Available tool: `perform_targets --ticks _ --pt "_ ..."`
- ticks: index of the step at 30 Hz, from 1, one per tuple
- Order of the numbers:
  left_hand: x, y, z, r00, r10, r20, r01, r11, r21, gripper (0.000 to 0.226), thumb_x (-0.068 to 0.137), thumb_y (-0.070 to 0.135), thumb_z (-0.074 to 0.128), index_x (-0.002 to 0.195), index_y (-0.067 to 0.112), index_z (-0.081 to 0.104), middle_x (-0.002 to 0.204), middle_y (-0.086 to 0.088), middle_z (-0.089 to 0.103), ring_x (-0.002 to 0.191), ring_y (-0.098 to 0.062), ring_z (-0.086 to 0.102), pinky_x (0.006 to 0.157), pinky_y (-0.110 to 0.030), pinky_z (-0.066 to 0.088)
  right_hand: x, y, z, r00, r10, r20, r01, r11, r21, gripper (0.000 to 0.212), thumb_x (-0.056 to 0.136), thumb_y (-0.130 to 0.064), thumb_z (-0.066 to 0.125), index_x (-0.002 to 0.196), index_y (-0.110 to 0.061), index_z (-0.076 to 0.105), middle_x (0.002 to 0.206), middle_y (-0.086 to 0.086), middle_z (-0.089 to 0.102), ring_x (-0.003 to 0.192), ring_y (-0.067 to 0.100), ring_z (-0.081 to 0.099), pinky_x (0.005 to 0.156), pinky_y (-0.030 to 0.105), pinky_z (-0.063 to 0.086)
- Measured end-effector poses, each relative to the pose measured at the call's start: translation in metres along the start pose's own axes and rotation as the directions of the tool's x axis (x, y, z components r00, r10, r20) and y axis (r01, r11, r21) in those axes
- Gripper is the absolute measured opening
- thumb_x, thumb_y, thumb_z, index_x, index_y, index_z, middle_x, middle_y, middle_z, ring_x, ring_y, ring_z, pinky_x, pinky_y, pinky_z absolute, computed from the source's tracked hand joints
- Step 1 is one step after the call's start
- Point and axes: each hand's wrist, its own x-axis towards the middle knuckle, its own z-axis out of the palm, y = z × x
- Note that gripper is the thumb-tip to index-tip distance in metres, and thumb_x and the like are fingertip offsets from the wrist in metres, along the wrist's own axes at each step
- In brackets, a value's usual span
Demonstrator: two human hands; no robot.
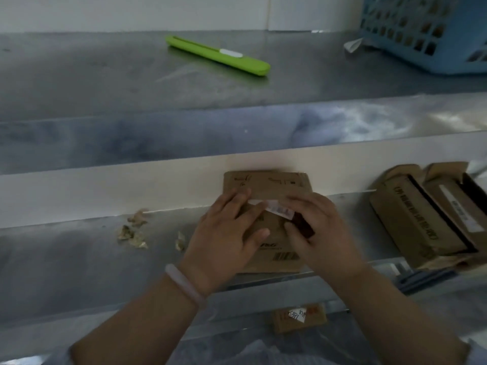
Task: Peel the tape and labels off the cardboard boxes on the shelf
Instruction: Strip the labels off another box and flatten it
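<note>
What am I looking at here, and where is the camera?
No machine here: these are a person's two bare hands, filmed by one camera worn on the head, looking down. The left hand presses flat on a cardboard box lying on a metal shelf. The right hand seems to pinch a white label, peeling it off. Torn scraps lie to the left, more boxes to the right. On the upper shelf lie a green cutter and a blue basket.

basket (411,30) cropped top right, label (278,210) print unreadable
</note>
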Motion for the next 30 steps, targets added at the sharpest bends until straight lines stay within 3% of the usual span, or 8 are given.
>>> perform_targets --ticks 3,7,10,14,19,24,27,30 --pt "0.003 -0.002 0.004 0.999 -0.029 0.043 0.026 0.998 0.064 0.061 0.091 0.067 0.020 0.137 0.037 0.048 0.149 0.004 0.039 0.137 -0.020 0.032 0.109 -0.042 0.033 -0.020 0.001 -0.002 0.943 0.333 -0.023 -0.331 0.942 0.059 0.050 0.089 -0.035 0.061 0.136 -0.019 0.053 0.139 -0.013 0.044 0.126 0.002 0.040 0.105 0.003 0.023" --pt "0.003 -0.002 0.002 0.999 -0.005 0.037 0.002 0.997 0.076 0.060 0.092 0.066 0.021 0.135 0.037 0.051 0.145 0.006 0.043 0.132 -0.020 0.035 0.103 -0.042 0.037 -0.040 -0.001 -0.017 0.762 0.631 0.141 -0.634 0.684 0.361 0.048 0.089 -0.040 0.063 0.135 -0.026 0.056 0.128 -0.014 0.060 0.113 -0.005 0.056 0.098 0.022 0.049" --pt "0.004 0.000 0.003 1.000 0.009 0.016 -0.011 0.997 0.076 0.059 0.092 0.064 0.025 0.133 0.033 0.054 0.141 0.001 0.047 0.128 -0.024 0.038 0.101 -0.045 0.039 -0.046 -0.001 -0.021 0.699 0.693 0.178 -0.698 0.606 0.381 0.027 0.091 -0.038 0.063 0.117 -0.034 0.070 0.105 -0.017 0.072 0.099 -0.005 0.064 0.093 0.026 0.053" --pt "0.003 -0.002 0.003 1.000 0.007 0.024 -0.009 0.997 0.072 0.062 0.092 0.066 0.022 0.134 0.033 0.053 0.141 0.001 0.046 0.128 -0.025 0.039 0.101 -0.047 0.039 -0.048 -0.005 -0.019 0.607 0.792 0.066 -0.716 0.508 0.479 0.020 0.086 -0.026 0.072 0.105 -0.027 0.076 0.095 -0.014 0.074 0.091 0.003 0.069 0.088 0.033 0.057" --pt "0.004 -0.001 0.002 1.000 -0.002 0.030 0.001 0.999 0.034 0.065 0.091 0.068 0.019 0.134 0.032 0.054 0.140 0.000 0.047 0.127 -0.027 0.041 0.103 -0.047 0.039 -0.046 -0.008 -0.023 0.636 0.772 0.007 -0.732 0.599 0.325 0.015 0.087 -0.030 0.071 0.101 -0.030 0.075 0.090 -0.022 0.069 0.085 -0.014 0.060 0.071 0.001 0.046" --pt "0.002 -0.002 0.003 1.000 -0.005 0.030 0.005 1.000 0.000 0.060 0.091 0.064 0.028 0.135 0.032 0.053 0.143 0.001 0.045 0.130 -0.026 0.039 0.107 -0.046 0.036 -0.049 -0.008 -0.023 0.698 0.716 -0.012 -0.686 0.673 0.275 0.013 0.089 -0.027 0.069 0.100 -0.028 0.075 0.083 -0.024 0.067 0.082 -0.014 0.060 0.067 0.002 0.044" --pt "0.004 -0.009 0.004 0.999 -0.005 0.047 0.010 0.993 -0.120 0.065 0.086 0.071 0.034 0.135 0.032 0.052 0.146 0.002 0.042 0.135 -0.025 0.034 0.112 -0.045 0.029 -0.048 -0.007 -0.023 0.749 0.662 -0.027 -0.640 0.734 0.227 0.012 0.090 -0.024 0.068 0.099 -0.029 0.074 0.082 -0.024 0.066 0.082 -0.013 0.059 0.067 0.001 0.043" --pt "0.002 -0.019 0.002 0.997 -0.049 0.063 0.065 0.956 -0.286 0.073 0.073 0.071 0.051 0.133 0.030 0.054 0.148 0.011 0.039 0.141 -0.011 0.027 0.116 -0.039 0.024 -0.049 -0.005 -0.022 0.762 0.646 -0.042 -0.620 0.747 0.239 0.014 0.089 -0.022 0.069 0.094 -0.035 0.071 0.083 -0.024 0.066 0.083 -0.011 0.061 0.070 0.005 0.046"
